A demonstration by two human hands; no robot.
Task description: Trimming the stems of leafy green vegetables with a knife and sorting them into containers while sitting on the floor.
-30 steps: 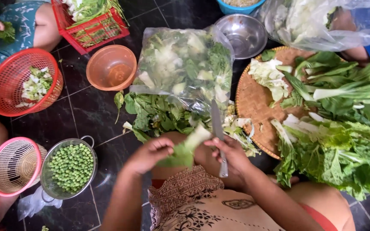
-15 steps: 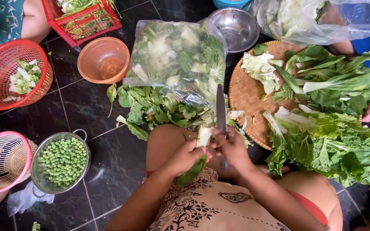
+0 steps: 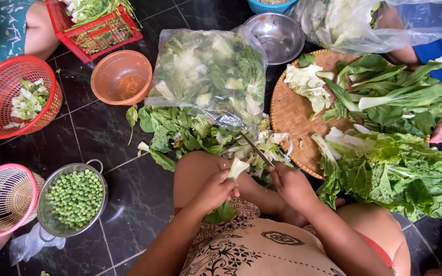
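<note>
My left hand [image 3: 215, 190] grips a leafy green stalk [image 3: 235, 168], its pale cut base pointing up and its dark leaf hanging below my fingers. My right hand [image 3: 291, 185] holds a knife [image 3: 256, 149] whose blade slants up and left, just beside the stalk's white end. Both hands hover over my knees. Just beyond them lies a heap of cut greens [image 3: 190, 133] on the dark tiled floor, partly under a clear plastic bag of chopped greens [image 3: 208, 71].
A round woven tray [image 3: 295, 115] at right carries whole leafy greens [image 3: 400, 168]. A steel bowl [image 3: 277, 36] and orange bowl [image 3: 121, 76] sit beyond. A strainer of green peas [image 3: 75, 199], a pink basket [image 3: 3, 199] and red baskets [image 3: 14, 97] stand left. Other people sit around.
The view has shifted slightly. My left hand has turned the stalk so its white end points up, and the knife has tilted from upright to a slant beside it.
</note>
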